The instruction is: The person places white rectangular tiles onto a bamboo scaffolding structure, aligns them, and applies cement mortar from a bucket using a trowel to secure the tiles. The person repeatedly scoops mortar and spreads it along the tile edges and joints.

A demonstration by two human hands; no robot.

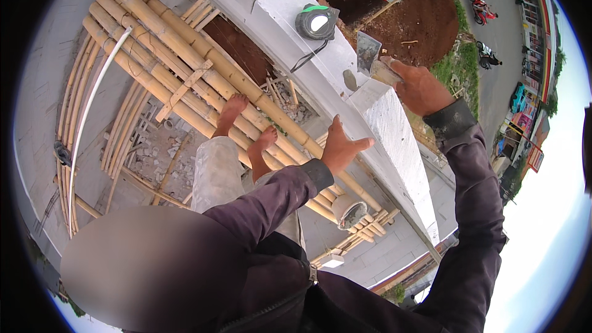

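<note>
My right hand (419,88) is closed around a trowel, whose flat grey blade (368,50) reaches over the top of the white block wall (277,15). A small grey dab of mortar (350,81) sits on the wall top, close to the blade. Beside a white block (388,117) at the wall's nearer end, my left hand (345,151) is open, with thumb and forefinger spread and nothing in it. Farther along the wall top lies a black and green tape measure (316,23) with a dark wrist strap.
My bare feet (233,110) stand on bamboo poles (179,55) high above rubble (154,160). A mortar-smeared bucket (349,211) sits on the poles. A long white pipe (92,105) curves at left. Beyond the wall are a dug pit, a person, and a road (493,24) with motorbikes.
</note>
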